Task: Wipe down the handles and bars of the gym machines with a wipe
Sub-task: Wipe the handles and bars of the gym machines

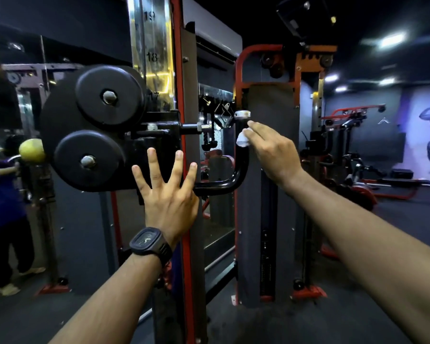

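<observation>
Right hand pinches crumpled white wipe against curved black steel handle; left hand spread, empty. Lower bend likely unwiped.

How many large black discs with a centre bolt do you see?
2. The upper disc is beside the steel post; the lower disc is below it, left of the left hand. More may be hidden.
</observation>
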{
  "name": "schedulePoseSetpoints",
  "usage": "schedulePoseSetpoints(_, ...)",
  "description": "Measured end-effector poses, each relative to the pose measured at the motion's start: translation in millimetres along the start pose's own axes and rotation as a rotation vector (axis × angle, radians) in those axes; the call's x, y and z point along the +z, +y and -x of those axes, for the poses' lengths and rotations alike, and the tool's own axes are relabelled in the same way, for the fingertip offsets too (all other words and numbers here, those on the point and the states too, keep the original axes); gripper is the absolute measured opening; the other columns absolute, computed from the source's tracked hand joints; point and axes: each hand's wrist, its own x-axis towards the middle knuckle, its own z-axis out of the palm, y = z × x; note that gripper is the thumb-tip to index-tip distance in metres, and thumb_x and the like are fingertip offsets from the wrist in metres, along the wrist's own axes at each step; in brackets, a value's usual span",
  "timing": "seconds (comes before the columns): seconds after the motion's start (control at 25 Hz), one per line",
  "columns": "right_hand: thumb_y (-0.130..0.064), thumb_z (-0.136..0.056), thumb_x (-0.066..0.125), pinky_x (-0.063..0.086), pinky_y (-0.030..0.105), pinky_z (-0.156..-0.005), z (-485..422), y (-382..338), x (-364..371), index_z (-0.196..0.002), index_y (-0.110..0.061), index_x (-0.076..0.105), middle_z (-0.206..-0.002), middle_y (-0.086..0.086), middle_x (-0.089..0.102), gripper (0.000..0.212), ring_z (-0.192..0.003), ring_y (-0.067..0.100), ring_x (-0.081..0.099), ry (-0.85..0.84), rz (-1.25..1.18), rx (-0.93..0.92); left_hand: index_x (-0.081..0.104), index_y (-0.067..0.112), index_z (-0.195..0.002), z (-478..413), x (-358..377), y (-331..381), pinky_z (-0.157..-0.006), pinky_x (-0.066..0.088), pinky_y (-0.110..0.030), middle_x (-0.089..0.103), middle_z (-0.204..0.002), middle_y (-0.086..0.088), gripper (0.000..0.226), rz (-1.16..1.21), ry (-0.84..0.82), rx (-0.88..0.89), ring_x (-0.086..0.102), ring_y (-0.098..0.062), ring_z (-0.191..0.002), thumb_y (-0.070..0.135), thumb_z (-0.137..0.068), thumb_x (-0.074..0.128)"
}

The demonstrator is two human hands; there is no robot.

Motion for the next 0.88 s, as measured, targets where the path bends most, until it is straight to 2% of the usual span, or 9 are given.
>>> schedulePoseSetpoints(0.08,-0.007,-0.090,0.058,0.059,0.033,-0.069,21.9,-5.3,-12.3,-0.107,-0.009,0.069,-0.109,0.006,0.070,0.020,-0.091,0.024,0.069,-0.034,-0.109,0.238,0.056,0.021,-0.135,2.6,-3.5,16.7,-0.111,0.004,-0.071,0.042,-0.151,-0.010,0.054,0.045,-0.053,0.035,0.021,-0.041,-0.146,0.032,-0.083,0.044)
schedulePoseSetpoints(0.16,-0.013,-0.090,0.051,0.057,0.035,-0.063,43.8,-7.3,-25.3,-0.107,-0.012,0.068,-0.103,0.002,0.069,0.024,-0.083,0.024,0.067,-0.117,-0.187,0.384,0.056,0.018,-0.134,6.1,-6.6,39.0,-0.114,0.006,-0.066,0.042,-0.150,-0.011,0.055,0.136,-0.097,0.075,0.027,-0.035,-0.144,0.031,-0.083,0.040)
schedulePoseSetpoints(0.32,-0.018,-0.091,0.050,0.053,0.037,-0.070,91.9,10.7,-47.5,-0.112,-0.022,0.066,-0.101,-0.003,0.068,0.027,-0.087,0.024,0.066,-0.371,-0.231,0.571,0.057,0.014,-0.133,9.4,-12.1,98.6,-0.114,0.022,-0.058,0.046,-0.147,-0.012,0.054,0.311,-0.176,0.162,0.038,-0.032,-0.138,0.024,-0.081,0.046)
schedulePoseSetpoints(0.44,-0.022,-0.092,0.050,0.049,0.036,-0.072,136.9,53.1,-71.0,-0.111,-0.024,0.065,-0.099,-0.002,0.068,0.024,-0.089,0.024,0.064,-0.519,-0.260,0.645,0.057,0.013,-0.133,8.1,-12.6,162.3,-0.110,0.032,-0.055,0.050,-0.144,-0.013,0.057,0.401,-0.290,0.128,0.047,-0.032,-0.130,0.025,-0.077,0.057)
schedulePoseSetpoints(0.6,-0.025,-0.094,0.050,0.043,0.032,-0.064,193.7,124.7,-101.4,-0.097,-0.019,0.066,-0.086,-0.003,0.062,0.018,-0.079,0.016,0.059,-0.551,-0.302,0.747,0.053,0.014,-0.137,0.2,-9.0,253.5,-0.111,0.032,-0.052,0.048,-0.145,-0.012,0.058,0.464,-0.476,0.039,0.047,-0.032,-0.130,0.023,-0.082,0.067)
schedulePoseSetpoints(0.72,-0.022,-0.094,0.051,0.044,0.030,-0.066,236.5,176.9,-114.6,-0.094,-0.014,0.067,-0.087,-0.001,0.063,0.018,-0.081,0.016,0.059,-0.593,-0.343,0.802,0.050,0.014,-0.141,-4.7,-2.1,319.4,-0.112,0.031,-0.050,0.046,-0.147,-0.012,0.058,0.491,-0.551,0.031,0.045,-0.031,-0.133,0.023,-0.084,0.062)
schedulePoseSetpoints(0.88,-0.013,-0.093,0.051,0.050,0.027,-0.066,276.2,230.9,-105.7,-0.097,-0.017,0.067,-0.089,-0.002,0.068,0.018,-0.079,0.013,0.063,-0.598,-0.463,0.936,0.041,0.019,-0.147,-9.7,24.8,379.4,-0.116,0.027,-0.046,0.038,-0.153,-0.008,0.059,0.495,-0.657,0.046,0.038,-0.027,-0.138,0.029,-0.090,0.056)
